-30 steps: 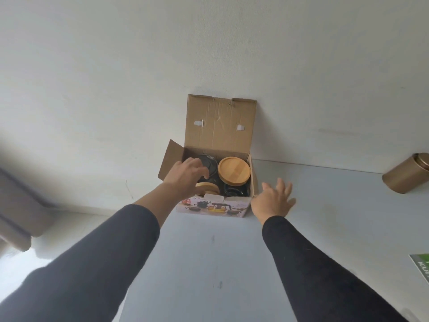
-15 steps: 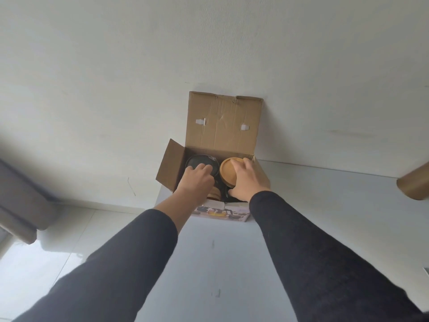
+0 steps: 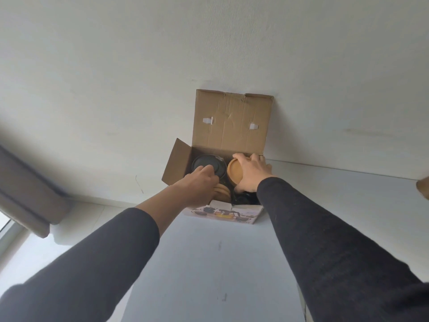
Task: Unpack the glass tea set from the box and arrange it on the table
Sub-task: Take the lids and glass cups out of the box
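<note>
An open cardboard box (image 3: 232, 119) stands at the table's far edge against the wall, lid flap upright. Inside it I see a dark round glass piece (image 3: 209, 165) on the left, a round bamboo lid (image 3: 233, 174) on the right and another bamboo piece (image 3: 221, 192) lower down. My left hand (image 3: 197, 187) reaches into the left half, fingers curled at the dark piece's front rim. My right hand (image 3: 251, 174) grips the bamboo lid from above, fingers around its far edge. What lies under the hands is hidden.
The grey table (image 3: 220, 263) stretches toward me between my two sleeves. A brass-coloured canister (image 3: 423, 185) shows at the right frame edge. Left of the table are the floor and a grey-brown curtain (image 3: 25, 194).
My right hand moved from the table beside the box into it and closed around the bamboo lid. My left hand stayed in the box's left half.
</note>
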A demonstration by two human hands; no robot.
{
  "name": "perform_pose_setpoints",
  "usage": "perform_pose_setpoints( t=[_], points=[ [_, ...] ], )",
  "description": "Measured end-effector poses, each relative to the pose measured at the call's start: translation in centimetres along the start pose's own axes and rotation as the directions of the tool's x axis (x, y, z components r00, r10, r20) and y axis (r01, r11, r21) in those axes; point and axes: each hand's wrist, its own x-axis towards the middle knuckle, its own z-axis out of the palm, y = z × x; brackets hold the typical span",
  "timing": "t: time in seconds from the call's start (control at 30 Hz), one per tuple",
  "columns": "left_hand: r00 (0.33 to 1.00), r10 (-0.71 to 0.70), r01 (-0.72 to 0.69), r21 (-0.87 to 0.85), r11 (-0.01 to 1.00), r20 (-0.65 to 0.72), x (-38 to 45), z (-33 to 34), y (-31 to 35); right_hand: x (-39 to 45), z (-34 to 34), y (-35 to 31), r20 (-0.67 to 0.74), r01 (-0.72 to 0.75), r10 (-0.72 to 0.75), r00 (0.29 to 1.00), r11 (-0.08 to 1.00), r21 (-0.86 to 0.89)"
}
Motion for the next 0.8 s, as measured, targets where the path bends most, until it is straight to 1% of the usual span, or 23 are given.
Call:
perform_pose_setpoints(
  t=[0.07, 0.1, 0.13, 0.2, 0.3, 0.43, 0.5, 0.57, 0.7, 0.8],
  points=[
    [1.000, 0.012, -0.013, -0.098, 0.995, -0.010, -0.4, -0.4, -0.3, -0.5, -0.3, -0.1, -0.027, 0.012, -0.011, 1.000, 1.000, 0.026],
    [0.999, -0.025, 0.020, -0.161, 0.987, -0.030, -0.5, -0.9, -0.5, -0.8, -0.5, -0.1, -0.037, 0.010, -0.008, 0.999, 0.999, 0.050],
    [0.999, -0.024, 0.015, -0.168, 0.986, -0.049, -0.7, -1.4, -0.6, -1.2, -0.8, -0.2, -0.049, 0.005, -0.001, 0.999, 0.997, 0.082],
    [0.990, -0.033, 0.003, -0.212, 0.977, -0.137, -0.9, -2.1, -1.1, -1.9, -1.6, -0.3, -0.098, -0.005, 0.020, 0.995, 0.989, 0.149],
    [0.963, -0.128, 0.037, -0.355, 0.934, -0.236, -1.2, -2.9, -1.5, -3.4, -2.9, 0.1, -0.194, -0.020, 0.059, 0.979, 0.980, 0.196],
    [0.899, -0.306, 0.105, -0.522, 0.846, -0.314, -0.2, -3.8, 0.0, -6.2, -4.3, 2.2, -0.253, -0.084, 0.133, 0.958, 0.977, 0.198],
    [0.864, -0.401, 0.145, -0.611, 0.778, -0.306, 0.9, -4.5, 1.9, -7.7, -4.9, 4.0, -0.253, -0.123, 0.174, 0.952, 0.971, 0.204],
    [0.850, -0.440, 0.143, -0.677, 0.722, -0.290, 2.1, -5.1, 4.2, -9.1, -5.3, 6.1, -0.248, -0.168, 0.217, 0.944, 0.965, 0.202],
    [0.871, -0.403, 0.111, -0.689, 0.717, -0.279, 5.1, -5.5, 9.6, -11.0, -5.9, 11.4, -0.226, -0.274, 0.322, 0.919, 0.937, 0.217],
    [0.896, -0.388, 0.145, -0.683, 0.716, -0.216, 8.1, -4.6, 14.0, -11.5, -5.9, 16.1, -0.196, -0.337, 0.385, 0.902, 0.910, 0.240]
  ],
)
